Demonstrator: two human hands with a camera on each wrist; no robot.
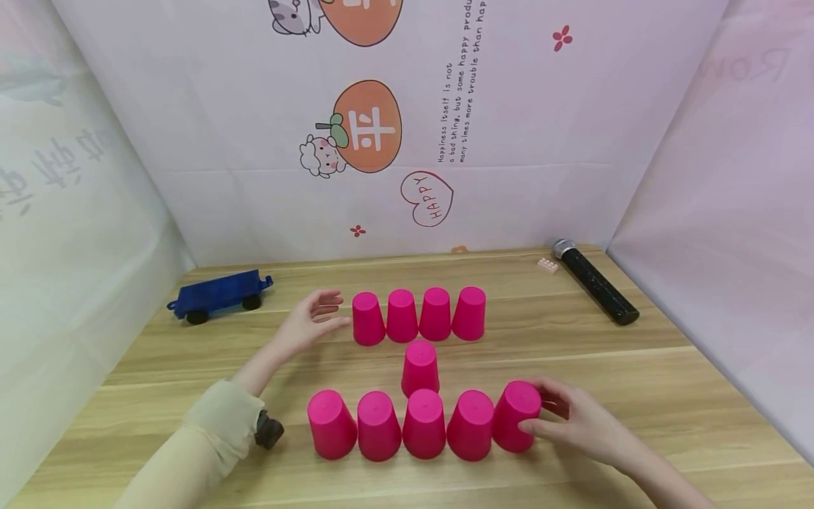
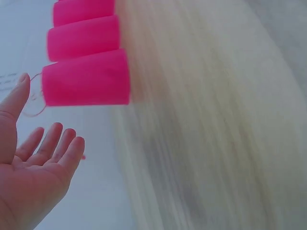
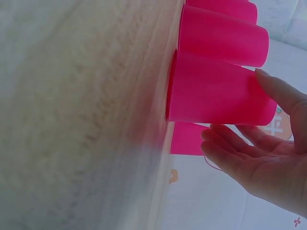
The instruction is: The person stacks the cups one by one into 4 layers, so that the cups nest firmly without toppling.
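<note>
Several pink cups stand upside down on the wooden table. The front row ends at the right with a pink cup [image 1: 516, 417], which my right hand [image 1: 575, 426] holds near its closed end, thumb on the near side and fingers on the far side. In the right wrist view the thumb lies on that cup [image 3: 220, 91]. My left hand [image 1: 316, 322] is beside the leftmost cup of the back row [image 1: 369, 319], fingers loosely spread and nothing in them. The left wrist view shows a gap between that hand [image 2: 43, 167] and the cup [image 2: 86, 79]. A single cup [image 1: 420, 369] stands between the rows.
A blue toy wagon [image 1: 219, 293] is at the back left. A black microphone [image 1: 594, 281] lies at the back right beside a small pale toy brick [image 1: 547, 265]. White printed cloth [image 1: 254, 177] encloses the table [image 1: 636, 375] at the back and sides.
</note>
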